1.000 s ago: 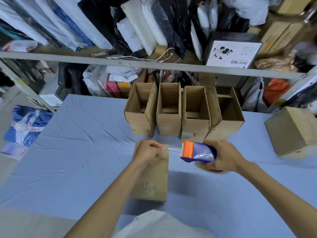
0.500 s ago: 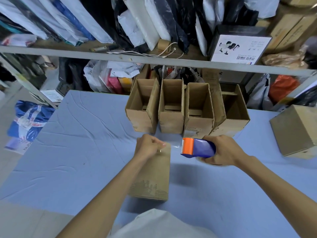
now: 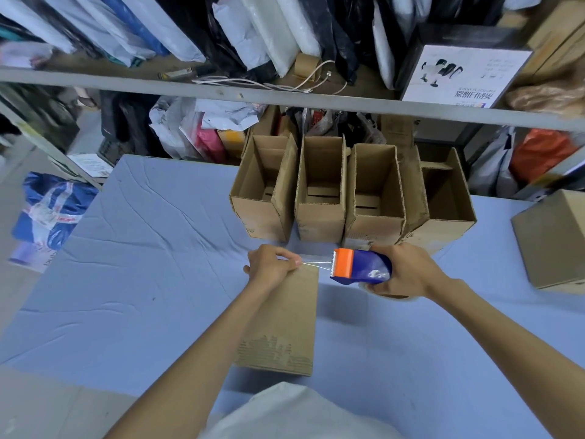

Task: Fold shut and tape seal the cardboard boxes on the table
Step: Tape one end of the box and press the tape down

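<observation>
A closed cardboard box lies lengthwise on the blue table in front of me. My left hand sits over its far end and pinches the free end of clear tape. The tape runs right to a blue and orange tape dispenser, which my right hand grips just right of the box. Behind them stands a row of several open cardboard boxes with their flaps up.
Another closed cardboard box sits at the table's right edge. A grey shelf rail crosses above the far edge, with bags and packages behind it. A blue bag lies on the floor to the left.
The gap between my hands closed half a second ago and has widened again, with a short strand of tape stretched between my left fingers and the dispenser.
</observation>
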The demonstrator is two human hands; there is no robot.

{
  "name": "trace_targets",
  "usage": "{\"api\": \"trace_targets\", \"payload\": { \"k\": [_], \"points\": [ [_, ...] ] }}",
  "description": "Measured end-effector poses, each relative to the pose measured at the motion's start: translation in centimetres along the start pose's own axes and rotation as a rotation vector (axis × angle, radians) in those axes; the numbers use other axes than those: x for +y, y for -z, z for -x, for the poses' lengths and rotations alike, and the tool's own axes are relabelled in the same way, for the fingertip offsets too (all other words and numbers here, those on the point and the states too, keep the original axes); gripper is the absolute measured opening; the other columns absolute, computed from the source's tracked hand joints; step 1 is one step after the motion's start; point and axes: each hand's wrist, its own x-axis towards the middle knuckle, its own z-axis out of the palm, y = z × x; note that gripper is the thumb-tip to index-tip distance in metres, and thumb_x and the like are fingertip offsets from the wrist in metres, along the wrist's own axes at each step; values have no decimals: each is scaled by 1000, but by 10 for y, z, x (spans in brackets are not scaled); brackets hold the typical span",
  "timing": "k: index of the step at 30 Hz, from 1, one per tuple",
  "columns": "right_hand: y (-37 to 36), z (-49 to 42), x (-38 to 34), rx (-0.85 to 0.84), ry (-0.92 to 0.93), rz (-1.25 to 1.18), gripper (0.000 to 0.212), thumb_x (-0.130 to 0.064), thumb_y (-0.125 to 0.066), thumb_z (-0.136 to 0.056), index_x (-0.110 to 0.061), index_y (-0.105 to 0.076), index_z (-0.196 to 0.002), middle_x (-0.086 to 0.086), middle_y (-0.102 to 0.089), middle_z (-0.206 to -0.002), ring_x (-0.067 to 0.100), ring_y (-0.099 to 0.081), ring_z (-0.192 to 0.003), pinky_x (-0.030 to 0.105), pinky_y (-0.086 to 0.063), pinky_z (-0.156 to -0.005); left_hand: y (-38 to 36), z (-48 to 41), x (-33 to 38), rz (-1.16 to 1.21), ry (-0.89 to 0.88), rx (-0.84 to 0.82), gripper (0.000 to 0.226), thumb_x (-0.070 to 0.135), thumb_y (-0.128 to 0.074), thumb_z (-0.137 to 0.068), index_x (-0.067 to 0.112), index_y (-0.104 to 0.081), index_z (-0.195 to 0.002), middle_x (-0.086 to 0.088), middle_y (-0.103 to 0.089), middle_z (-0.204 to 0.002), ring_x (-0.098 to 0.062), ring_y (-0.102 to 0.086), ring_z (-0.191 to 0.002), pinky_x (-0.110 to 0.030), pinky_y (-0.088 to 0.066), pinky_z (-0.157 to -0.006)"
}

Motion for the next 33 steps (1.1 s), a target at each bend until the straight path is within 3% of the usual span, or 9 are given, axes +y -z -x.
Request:
{"api": "trace_targets", "payload": {
  "k": [5,15,20,23,26,29,31,33],
  "points": [
    [-3,-6,8,-11,9,-26,74,-52,-80,-67,-23,-50,-128,-9,-67,-113,9,-59,-94,17,-45,-75,0,-2,3,12,26,6,18,31,-74,-83,36,-68,-65,9,-56,-97,-24,-41,-126,-50,-30,-109],
    [-7,-12,12,-37,13,-49,75,-57,-73,-65,-22,-50,-127,-6,-67,-113,14,-62,-99,26,-53,-79,-6,-8,1,-33,0,21,24,29,-72,-85,38,-65,-63,24,-52,-77,-19,-38,-120,-40,-24,-93],
    [-6,-15,12,-50,15,-39,73,-51,-78,-67,-22,-50,-127,-6,-66,-114,15,-62,-101,29,-54,-82,-9,-8,-3,-32,-25,46,23,28,-69,-82,38,-67,-61,20,-63,-79,-12,-37,-111,-39,-25,-93],
    [-8,-16,11,-51,14,-23,72,-48,-80,-69,-22,-50,-128,-6,-66,-114,14,-61,-101,29,-55,-82,-14,-7,-7,-43,-32,87,5,41,-73,-73,36,-72,-73,17,-67,-87,-7,-34,-113,-37,-19,-99],
    [-9,-14,12,-52,9,-10,70,-51,-80,-68,-24,-50,-126,-7,-67,-111,14,-62,-98,28,-55,-80,-18,-6,-11,-68,-66,121,26,52,-79,-67,34,-73,-85,16,-64,-88,-5,-33,-115,-37,-13,-108],
    [-7,-13,13,-43,-7,-17,71,-51,-81,-66,-26,-51,-124,-10,-66,-109,12,-60,-93,25,-52,-75,-20,-5,-10,-85,-92,153,28,50,-80,-69,33,-72,-91,18,-57,-88,-8,-33,-121,-42,-13,-112],
    [-7,-14,12,-55,-23,-17,70,-48,-82,-66,-25,-51,-124,-9,-66,-109,10,-58,-91,22,-48,-74,-21,-5,-11,-117,-124,158,29,51,-77,-72,35,-70,-96,15,-58,-101,-13,-33,-126,-46,-12,-113],
    [-8,-15,10,-61,-30,-7,69,-48,-81,-67,-25,-51,-124,-9,-66,-108,12,-60,-93,22,-49,-74,-23,-3,-14,-207,-160,163,46,55,-71,-77,38,-62,-118,9,-52,-122,-20,-30,-131,-48,-12,-114]
  ]
}}
